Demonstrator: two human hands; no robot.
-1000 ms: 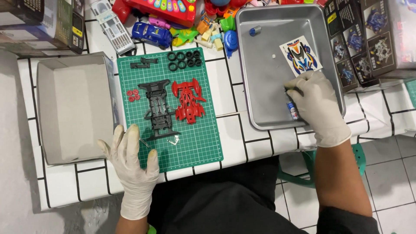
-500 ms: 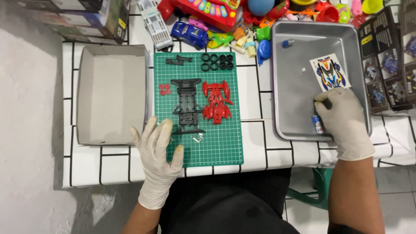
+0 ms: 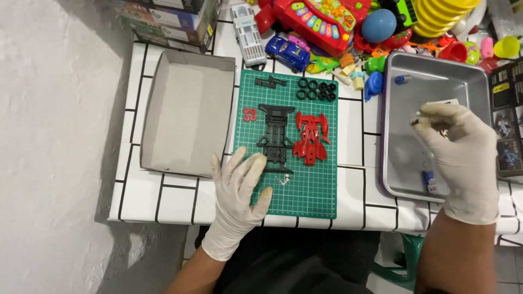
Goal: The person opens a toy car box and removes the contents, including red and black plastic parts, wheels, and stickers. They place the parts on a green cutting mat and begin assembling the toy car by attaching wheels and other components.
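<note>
My left hand [image 3: 238,191], in a white glove, lies flat with fingers apart on the near left corner of a green cutting mat [image 3: 308,193]. On the mat are a black toy-car chassis [image 3: 275,136], a red car body [image 3: 310,137], several black tyres [image 3: 316,90], small red wheels [image 3: 249,114] and a small metal piece [image 3: 281,179]. My gloved right hand [image 3: 455,158] hovers over a metal tray [image 3: 400,163], fingertips pinched on a tiny dark part. A small blue-and-white tube [image 3: 429,182] lies in the tray below it. A sticker sheet [image 3: 448,102] is mostly hidden by that hand.
An open grey cardboard box [image 3: 185,114] stands left of the mat on the white tiled table [image 3: 163,201]. Colourful toys, including a blue toy car [image 3: 287,51], crowd the back edge. A small blue piece [image 3: 402,79] lies at the tray's far end. Printed boxes [image 3: 509,125] sit at the right.
My right hand has lifted off the blue-and-white tube in the tray and now pinches something small higher up. My left hand stays on the mat. The camera view has shifted.
</note>
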